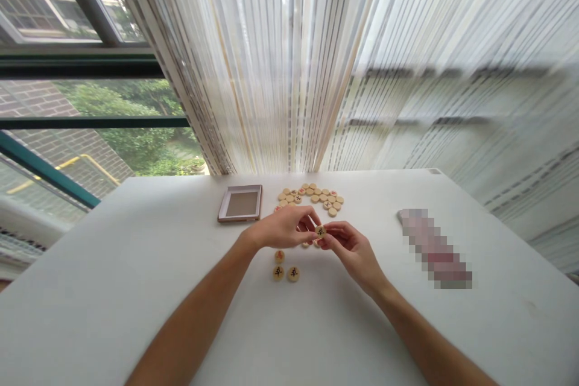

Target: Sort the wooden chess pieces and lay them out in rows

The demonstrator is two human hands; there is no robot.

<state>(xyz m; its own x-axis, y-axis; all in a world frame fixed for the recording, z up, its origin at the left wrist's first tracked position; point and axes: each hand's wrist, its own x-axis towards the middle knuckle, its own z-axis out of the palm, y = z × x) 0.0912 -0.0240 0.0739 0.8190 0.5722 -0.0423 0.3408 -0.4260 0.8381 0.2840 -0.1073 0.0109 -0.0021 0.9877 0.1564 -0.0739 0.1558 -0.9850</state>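
A round wooden xiangqi piece (321,231) with a black character is held up between the fingertips of my two hands. From the left, the thumb and fingers of my left hand (286,227) close on its edge. My right hand (353,248) pinches it from the other side. Below my left hand lie two black-marked xiangqi pieces (278,272) side by side, with a red-marked xiangqi piece (279,256) just above the left one. A loose spread of xiangqi pieces (315,199), some face down, lies beyond my hands. Several more are partly hidden under my fingers.
An open shallow box (221,215) stands at the back left of the white table (181,253). To the right lies a long pixelated object (434,250) that I cannot make out. A striped string curtain (280,72) hangs behind the table's far edge, beside a window.
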